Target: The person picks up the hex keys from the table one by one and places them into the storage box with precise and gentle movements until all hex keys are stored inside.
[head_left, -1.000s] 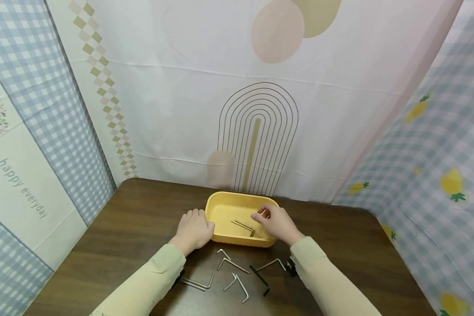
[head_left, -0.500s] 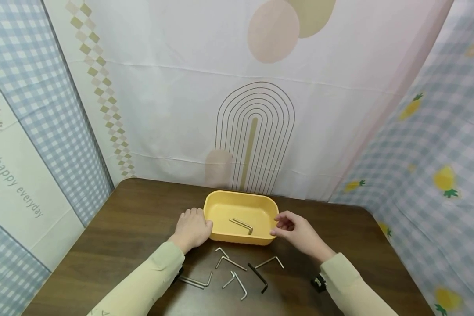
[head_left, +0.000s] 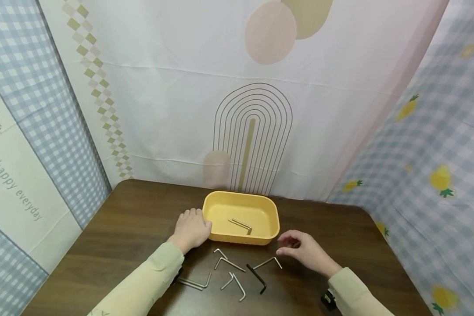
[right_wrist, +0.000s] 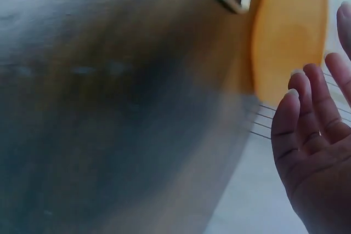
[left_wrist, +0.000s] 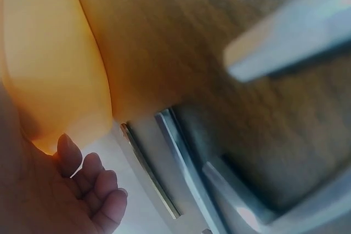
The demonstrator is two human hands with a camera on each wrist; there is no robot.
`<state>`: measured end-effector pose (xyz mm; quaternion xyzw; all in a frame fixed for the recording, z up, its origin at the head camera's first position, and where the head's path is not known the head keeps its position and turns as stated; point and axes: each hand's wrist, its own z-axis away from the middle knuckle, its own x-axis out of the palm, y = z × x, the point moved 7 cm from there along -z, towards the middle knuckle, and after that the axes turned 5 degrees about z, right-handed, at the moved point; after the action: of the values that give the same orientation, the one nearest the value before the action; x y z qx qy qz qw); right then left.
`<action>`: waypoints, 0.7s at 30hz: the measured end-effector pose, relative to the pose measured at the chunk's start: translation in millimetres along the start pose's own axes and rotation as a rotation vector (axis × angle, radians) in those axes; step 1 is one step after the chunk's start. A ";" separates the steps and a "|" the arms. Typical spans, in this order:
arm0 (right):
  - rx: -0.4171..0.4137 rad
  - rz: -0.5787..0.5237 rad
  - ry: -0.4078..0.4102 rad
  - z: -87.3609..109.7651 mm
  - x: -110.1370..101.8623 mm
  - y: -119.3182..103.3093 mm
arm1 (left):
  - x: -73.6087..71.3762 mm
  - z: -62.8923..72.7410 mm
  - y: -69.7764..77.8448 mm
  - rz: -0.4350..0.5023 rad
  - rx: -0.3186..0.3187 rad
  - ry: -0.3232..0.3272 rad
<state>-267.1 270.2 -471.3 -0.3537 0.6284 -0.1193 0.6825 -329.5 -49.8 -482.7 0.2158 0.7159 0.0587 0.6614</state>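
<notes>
A yellow tray [head_left: 241,240] stands at the back of the table, with brass-coloured L-shaped hex keys [head_left: 242,225] lying inside. At its left end, my left hand [head_left: 191,228] holds the rim with the thumb at the front corner; the left wrist view shows its fingers loosely bent by the tray wall [left_wrist: 60,53]. My right hand [head_left: 306,252] hovers off the tray's front right corner, fingers relaxed and holding nothing. Closest to it on the table are a brass-toned hex key [head_left: 266,262] and a black hex key [head_left: 256,278].
Silver hex keys [head_left: 238,287] lie at front centre, with brass-toned ones [head_left: 229,263] behind them. More keys [head_left: 195,283] lie beside the left forearm. A patterned cloth [head_left: 174,109] hangs behind the brown table [head_left: 142,210].
My right hand has come out of the tray, past its right end, and down toward the keys on the table. My left hand stays at the tray's left end.
</notes>
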 end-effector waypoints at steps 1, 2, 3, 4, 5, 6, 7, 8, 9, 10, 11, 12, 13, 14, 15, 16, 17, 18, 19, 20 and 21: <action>-0.007 0.006 -0.016 0.7 3.7 1.3 | -0.2 0.2 -0.3 0.001 -0.001 -0.001; -0.012 0.012 -0.034 1.5 7.3 2.5 | -0.1 0.1 -0.6 0.002 -0.002 -0.002; -0.015 0.017 -0.052 2.1 10.6 3.5 | 0.0 0.1 -0.8 0.002 -0.002 -0.002; -0.018 0.020 -0.068 2.3 13.7 4.3 | 0.0 -0.1 -0.9 0.003 -0.002 -0.003; -0.022 0.020 -0.082 2.2 16.5 5.0 | -0.2 -0.2 -0.8 0.003 -0.001 -0.002; -0.027 0.023 -0.094 2.0 19.0 5.5 | -0.3 -0.5 -0.7 0.002 0.000 -0.001; -0.030 0.027 -0.104 1.9 21.4 6.1 | -0.6 -0.7 -0.5 0.001 0.000 0.002; -0.036 0.031 -0.110 1.7 23.5 6.4 | -0.7 -1.1 -0.4 0.000 0.001 0.004; -0.043 0.031 -0.114 1.3 25.4 6.8 | -0.8 -1.3 -0.3 -0.002 0.000 0.005; -0.047 0.035 -0.117 1.0 27.3 7.1 | -0.7 -1.5 -0.3 -0.005 -0.001 0.005; -0.050 0.038 -0.120 0.8 28.9 7.4 | -0.6 -1.6 -0.4 -0.004 -0.002 0.005; -0.054 0.039 -0.118 0.6 30.1 7.4 | -0.2 -1.8 -0.5 -0.004 -0.002 0.005; -0.054 0.043 -0.117 0.3 31.3 7.7 | 0.1 -1.9 -0.7 -0.003 -0.002 0.005; -0.053 0.046 -0.117 0.1 32.5 8.1 | 0.5 -2.1 -0.8 -0.001 -0.002 0.003; -0.051 0.048 -0.116 -0.2 33.3 8.4 | 0.9 -2.0 -1.0 -0.001 -0.002 0.002; -0.050 0.052 -0.114 -0.6 33.8 8.3 | 1.1 -2.0 -1.0 0.000 -0.002 0.001; -0.051 0.055 -0.113 -1.0 34.3 8.0 | 1.2 -1.9 -1.0 0.001 -0.001 0.001; -0.050 0.055 -0.112 -1.5 34.6 7.6 | 1.3 -1.9 -1.1 0.000 -0.002 0.001; -0.048 0.060 -0.115 -1.9 35.0 7.4 | 1.3 -1.7 -1.1 0.001 -0.002 0.001; -0.047 0.060 -0.117 -2.3 35.2 6.8 | 1.3 -1.6 -1.3 0.000 -0.003 0.001; -0.046 0.064 -0.118 -2.9 35.3 6.3 | 1.3 -1.6 -1.4 0.000 -0.003 0.002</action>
<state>-265.1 252.4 -502.5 -0.3555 0.6007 -0.0618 0.7134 -331.4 -50.2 -484.2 0.2149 0.7163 0.0600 0.6611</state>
